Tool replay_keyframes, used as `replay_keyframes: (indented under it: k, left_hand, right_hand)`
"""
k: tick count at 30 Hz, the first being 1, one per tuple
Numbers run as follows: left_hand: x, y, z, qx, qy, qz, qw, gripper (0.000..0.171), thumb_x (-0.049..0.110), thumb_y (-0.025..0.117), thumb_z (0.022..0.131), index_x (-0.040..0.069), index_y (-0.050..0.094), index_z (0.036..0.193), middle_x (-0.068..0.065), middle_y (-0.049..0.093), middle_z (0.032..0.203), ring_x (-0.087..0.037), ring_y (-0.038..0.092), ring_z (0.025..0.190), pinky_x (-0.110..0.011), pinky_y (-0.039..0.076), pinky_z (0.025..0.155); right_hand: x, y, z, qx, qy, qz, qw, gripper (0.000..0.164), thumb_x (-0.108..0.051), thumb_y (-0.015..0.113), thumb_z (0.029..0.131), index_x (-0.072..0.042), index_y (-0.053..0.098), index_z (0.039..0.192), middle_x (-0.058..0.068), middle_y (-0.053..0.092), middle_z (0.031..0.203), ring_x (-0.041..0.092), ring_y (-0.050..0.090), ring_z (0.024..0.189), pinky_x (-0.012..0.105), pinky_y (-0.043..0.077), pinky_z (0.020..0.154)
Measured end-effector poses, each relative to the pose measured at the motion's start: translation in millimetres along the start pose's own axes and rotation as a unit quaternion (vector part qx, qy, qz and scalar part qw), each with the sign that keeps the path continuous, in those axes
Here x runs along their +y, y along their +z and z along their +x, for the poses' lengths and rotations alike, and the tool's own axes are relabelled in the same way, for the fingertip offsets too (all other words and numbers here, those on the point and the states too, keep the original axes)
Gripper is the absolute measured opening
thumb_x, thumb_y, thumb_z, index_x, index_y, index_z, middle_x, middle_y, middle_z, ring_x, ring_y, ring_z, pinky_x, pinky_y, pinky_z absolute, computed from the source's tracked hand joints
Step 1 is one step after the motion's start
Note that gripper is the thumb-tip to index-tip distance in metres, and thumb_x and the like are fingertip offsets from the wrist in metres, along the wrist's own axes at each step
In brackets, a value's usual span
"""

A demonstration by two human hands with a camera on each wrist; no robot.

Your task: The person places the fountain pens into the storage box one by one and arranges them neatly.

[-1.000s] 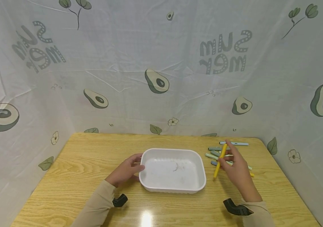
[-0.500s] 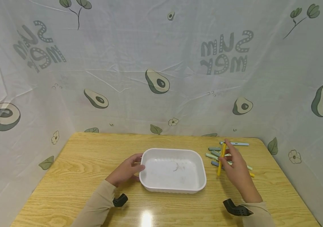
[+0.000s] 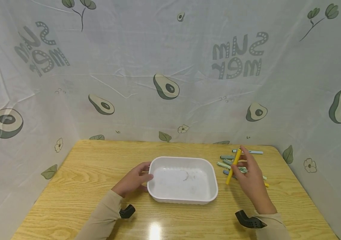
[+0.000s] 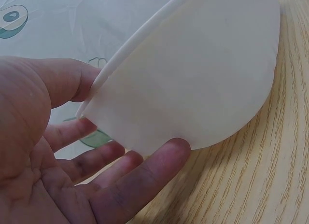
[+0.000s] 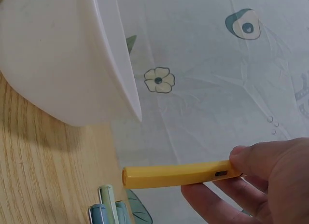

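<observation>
In the head view, a white plastic tray (image 3: 185, 186) stands on the wooden table, with only faint dark marks inside. My left hand (image 3: 132, 180) holds its left end. The left wrist view shows the thumb at the rim of the tray (image 4: 193, 79) and the fingers against its outer wall. To the right of the tray, my right hand (image 3: 249, 176) pinches a yellow pen (image 3: 233, 166) by its upper part, tilted and raised off the table. A small dark window shows near the pinched end of the pen (image 5: 178, 175) in the right wrist view.
Several pens in green and blue tones lie loosely heaped under and beyond the right hand, among them a mint pen (image 3: 223, 165). A pale blue pen (image 3: 252, 152) lies behind them. Patterned white sheeting (image 3: 128, 110) rises behind the table (image 3: 107, 156).
The yellow pen swings towards upright, then tilts back with its lower end to the left and slightly higher. The left hand and the tray stay put.
</observation>
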State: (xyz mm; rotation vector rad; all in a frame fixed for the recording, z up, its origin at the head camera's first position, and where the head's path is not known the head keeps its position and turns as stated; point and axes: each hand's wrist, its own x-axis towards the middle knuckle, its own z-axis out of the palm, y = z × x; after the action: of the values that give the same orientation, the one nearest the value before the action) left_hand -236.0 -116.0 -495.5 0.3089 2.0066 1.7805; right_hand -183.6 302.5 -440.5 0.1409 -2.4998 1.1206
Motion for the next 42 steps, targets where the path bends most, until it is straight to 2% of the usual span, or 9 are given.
replay_keyframes:
  k: [5, 8, 12, 16, 19, 28, 34, 40, 42]
  left_hand:
    - [0.8, -0.2, -0.1, -0.001, 0.000, 0.001, 1.0000, 0.057, 0.010, 0.061, 0.104, 0.008, 0.040, 0.157, -0.022, 0.049, 0.147, -0.042, 0.055, 0.131, -0.050, 0.065, 0.082]
    - [1.3, -0.3, 0.0, -0.002, 0.000, -0.001, 1.0000, 0.057, 0.010, 0.060, 0.104, 0.009, 0.040, 0.157, -0.023, 0.049, 0.147, -0.042, 0.055, 0.131, -0.050, 0.065, 0.082]
    - [1.2, -0.4, 0.7, -0.004, 0.000, -0.002, 1.0000, 0.057, 0.010, 0.060, 0.104, 0.009, 0.040, 0.157, -0.023, 0.049, 0.146, -0.043, 0.055, 0.131, -0.050, 0.065, 0.082]
    - [0.7, -0.6, 1.2, -0.003, 0.000, 0.004, 1.0000, 0.056, 0.011, 0.061, 0.104, 0.009, 0.041, 0.156, -0.023, 0.050, 0.145, -0.042, 0.056, 0.129, -0.049, 0.065, 0.081]
    - [0.6, -1.0, 1.5, -0.003, 0.002, 0.008, 1.0000, 0.056, 0.011, 0.061, 0.104, 0.008, 0.041, 0.156, -0.023, 0.050, 0.144, -0.041, 0.057, 0.127, -0.048, 0.065, 0.081]
    - [-1.1, -1.5, 1.2, -0.006, 0.006, 0.011, 0.9999, 0.056, 0.011, 0.061, 0.104, 0.008, 0.041, 0.156, -0.023, 0.050, 0.145, -0.040, 0.058, 0.125, -0.049, 0.065, 0.081]
    - [-2.5, -1.4, 1.4, -0.007, 0.010, 0.006, 0.9999, 0.056, 0.010, 0.060, 0.104, 0.008, 0.040, 0.157, -0.023, 0.050, 0.145, -0.040, 0.058, 0.126, -0.049, 0.065, 0.082]
    - [-4.2, -1.1, 1.1, -0.001, 0.010, 0.013, 0.9999, 0.056, 0.011, 0.061, 0.104, 0.009, 0.041, 0.157, -0.022, 0.051, 0.144, -0.041, 0.057, 0.127, -0.049, 0.065, 0.083]
    - [-4.5, -1.0, 0.8, -0.003, 0.011, 0.014, 0.9998, 0.056, 0.011, 0.061, 0.104, 0.009, 0.041, 0.157, -0.023, 0.050, 0.144, -0.041, 0.057, 0.128, -0.049, 0.065, 0.083]
  right_hand:
    - [0.0, 0.1, -0.5, 0.009, -0.002, 0.002, 1.000, 0.078, 0.004, 0.067, 0.098, -0.016, 0.030, 0.163, 0.020, 0.053, 0.131, -0.006, 0.055, 0.100, 0.027, 0.065, 0.067]
    - [-0.9, -0.1, 0.3, 0.013, 0.000, 0.004, 1.000, 0.078, 0.002, 0.068, 0.097, -0.017, 0.031, 0.163, 0.020, 0.054, 0.131, -0.015, 0.050, 0.097, 0.025, 0.064, 0.066]
    - [-3.6, -2.0, 2.3, 0.014, 0.033, 0.047, 0.998, 0.079, 0.000, 0.068, 0.098, -0.019, 0.028, 0.164, 0.017, 0.051, 0.131, -0.015, 0.052, 0.099, 0.024, 0.064, 0.068]
    - [-5.4, -4.6, 3.5, 0.014, 0.073, 0.105, 0.992, 0.082, -0.002, 0.068, 0.099, -0.020, 0.024, 0.165, 0.013, 0.046, 0.131, -0.014, 0.057, 0.097, 0.022, 0.064, 0.068]
    - [-4.0, -4.5, 4.3, 0.009, 0.081, 0.120, 0.989, 0.084, -0.002, 0.069, 0.098, -0.019, 0.021, 0.166, 0.012, 0.045, 0.131, -0.011, 0.060, 0.092, 0.021, 0.063, 0.067]
    - [-5.4, -1.5, 1.5, 0.003, 0.063, 0.113, 0.992, 0.082, 0.001, 0.066, 0.099, -0.016, 0.020, 0.165, 0.015, 0.043, 0.131, -0.009, 0.058, 0.093, 0.023, 0.064, 0.067]
    - [-8.1, -5.0, -1.3, -0.015, 0.114, 0.095, 0.989, 0.080, -0.001, 0.064, 0.101, -0.018, 0.018, 0.166, 0.021, 0.042, 0.136, -0.014, 0.055, 0.094, 0.031, 0.066, 0.069]
    - [-8.9, -6.0, -2.8, -0.023, 0.165, 0.070, 0.983, 0.081, -0.001, 0.062, 0.102, -0.013, 0.014, 0.166, 0.026, 0.039, 0.138, 0.005, 0.060, 0.097, 0.033, 0.066, 0.071]
    - [-7.8, -5.9, -3.1, -0.026, 0.179, 0.072, 0.981, 0.082, -0.001, 0.061, 0.102, -0.012, 0.012, 0.166, 0.026, 0.039, 0.138, 0.005, 0.059, 0.097, 0.033, 0.066, 0.072]
